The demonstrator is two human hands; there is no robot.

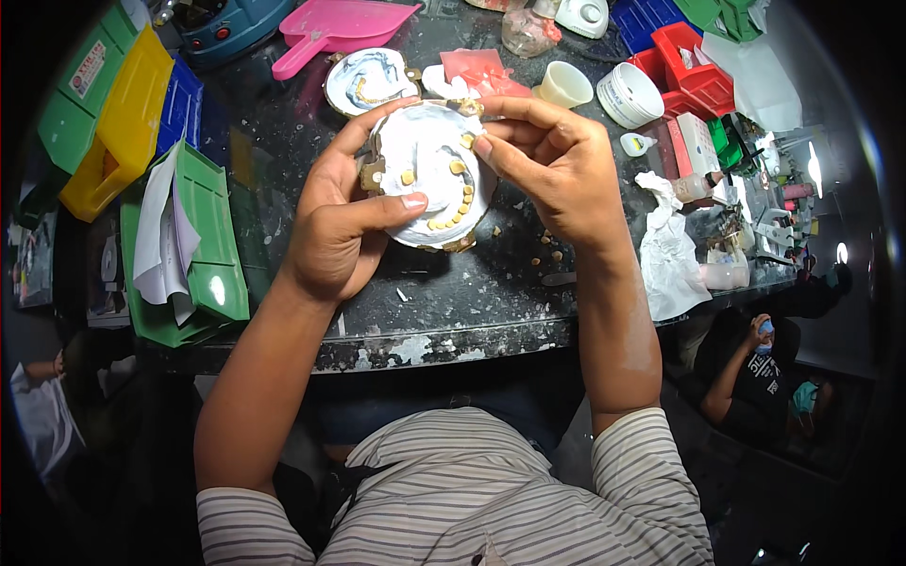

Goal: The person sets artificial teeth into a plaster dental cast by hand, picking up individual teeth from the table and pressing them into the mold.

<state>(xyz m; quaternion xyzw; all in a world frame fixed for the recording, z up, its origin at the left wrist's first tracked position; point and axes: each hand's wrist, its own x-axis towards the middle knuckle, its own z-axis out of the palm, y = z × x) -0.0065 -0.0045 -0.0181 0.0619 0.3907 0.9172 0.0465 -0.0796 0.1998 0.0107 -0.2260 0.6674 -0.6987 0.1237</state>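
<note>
A round metal dental flask half [408, 143], filled with white plaster, is held up over the bench in front of me. A curved row of small yellowish teeth [466, 194] sits in its plaster, with a few more teeth apart from the row. My left hand [335, 203] is closed around its left side, the thumb lying across the plaster. At the upper right rim, my right hand [557, 160] pinches with thumb and index finger, the thumb tip beside a tooth. Whether a small piece is between those fingertips is hidden. Behind it lies another plaster-filled flask half [363, 71].
Several loose teeth [556, 256] lie on the worn black bench [453, 311]. A pink dustpan [330, 28], a cream cup [566, 85] and a white tub [630, 94] stand behind. Green bins [212, 245] are at left, crumpled tissue [665, 255] at right. Another person [746, 377] sits lower right.
</note>
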